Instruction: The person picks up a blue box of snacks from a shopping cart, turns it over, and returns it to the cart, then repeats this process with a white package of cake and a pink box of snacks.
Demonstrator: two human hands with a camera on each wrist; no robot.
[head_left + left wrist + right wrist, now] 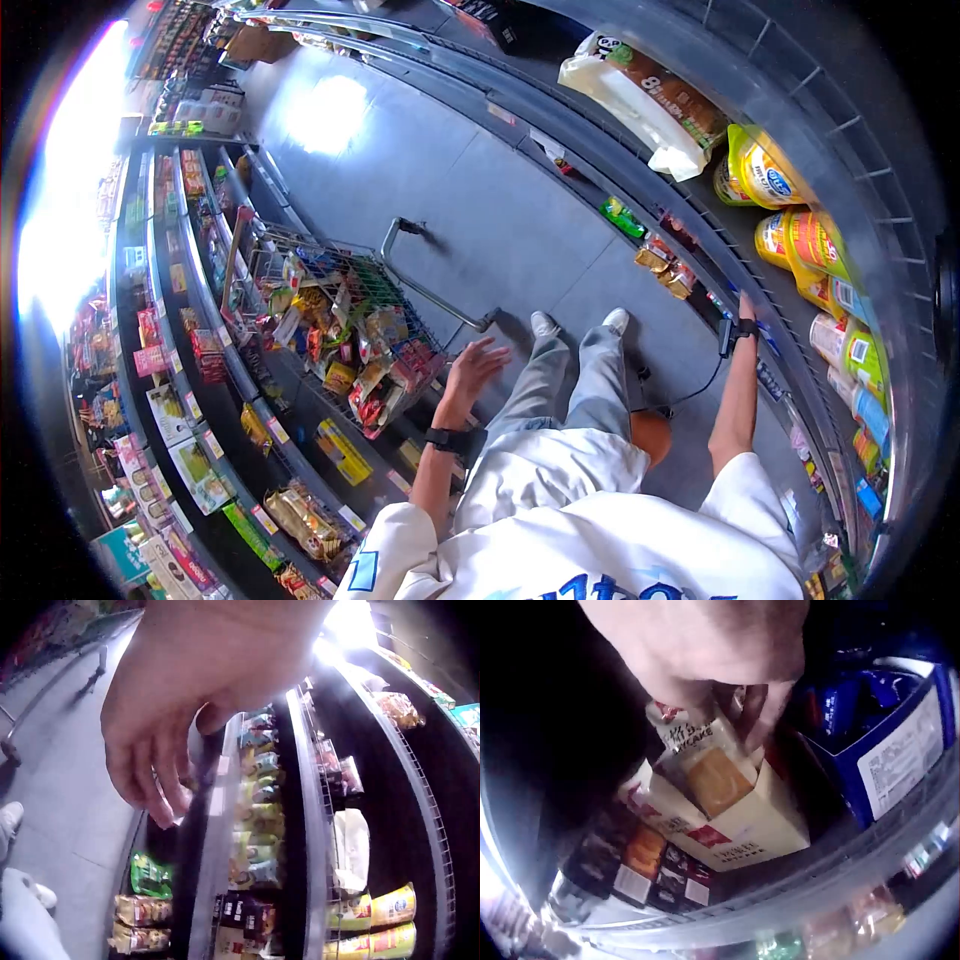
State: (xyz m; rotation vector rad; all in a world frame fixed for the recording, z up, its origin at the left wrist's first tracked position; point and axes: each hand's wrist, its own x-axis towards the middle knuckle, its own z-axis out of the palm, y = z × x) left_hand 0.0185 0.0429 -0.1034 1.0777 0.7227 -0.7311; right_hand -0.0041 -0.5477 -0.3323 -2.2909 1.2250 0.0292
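Note:
In the right wrist view, my right hand [712, 645] reaches down into a cream open-topped carton [769, 817] on a shelf. Its fingers pinch the upper end of a wrapped cake packet [718, 780], the lower part of which sits inside the carton. From the head view, the right hand [746, 308] is at the shelving on the right, mostly hidden past the wrist strap. My left hand [477, 368] hangs in the air near the shopping cart [385, 275], its fingers loosely bent and holding nothing; the left wrist view shows the same hand [202, 682].
Beside the carton stands a blue box [840, 765] of blue packets, with dark snack packs [641, 855] on the other side. The cart, loaded with packages, is by the left shelves. Yellow tubs [765, 175] line the right shelf. Grey floor [480, 200] runs between the shelves.

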